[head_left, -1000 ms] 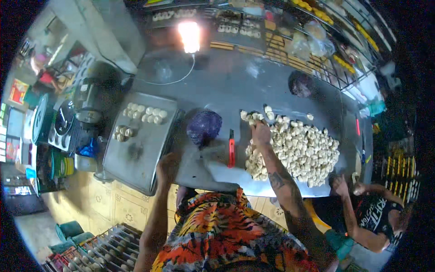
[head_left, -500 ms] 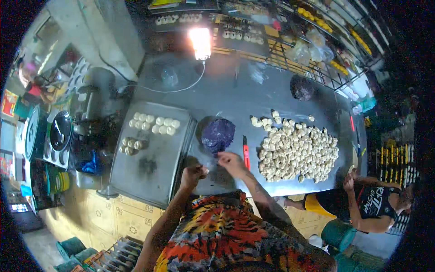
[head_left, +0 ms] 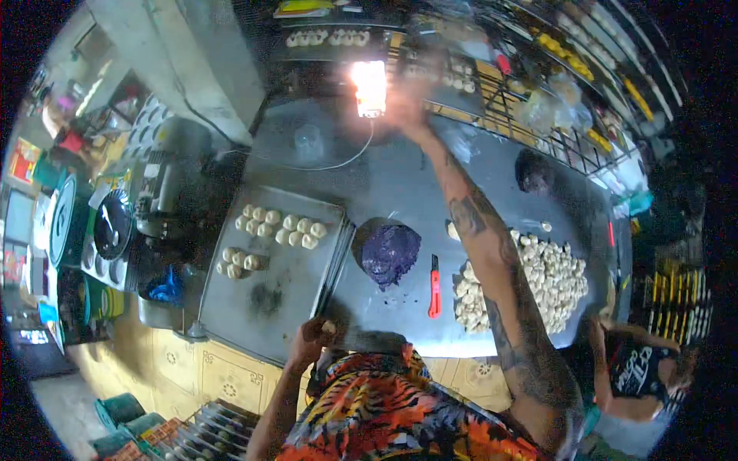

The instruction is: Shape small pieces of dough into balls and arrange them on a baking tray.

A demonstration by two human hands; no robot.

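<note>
Close to my body, at the tray's near right corner, my left hand (head_left: 310,339) is closed on a small pale dough piece (head_left: 329,326). My right arm stretches far across the table. My right hand (head_left: 407,111) is beside the bright lamp (head_left: 370,88), smeared by motion, so its fingers cannot be made out. A mound of purple filling (head_left: 390,253) sits on the dark table, with a red box cutter (head_left: 435,286) to its right. Many pale dough pieces (head_left: 557,280) are heaped farther right, partly hidden by my forearm. Rounded dough balls (head_left: 296,229) sit in groups on the metal tray (head_left: 288,300).
A white cord (head_left: 350,163) runs from the lamp across the table. At the back right are a dark round mass (head_left: 533,170) and a metal rack (head_left: 576,146). Another person (head_left: 634,369) stands at the right end. A mixer (head_left: 173,184) stands at left.
My right hand has moved from beside the purple filling far forward to the lamp. My left hand has drawn slightly nearer my body. The whole view has shifted a little.
</note>
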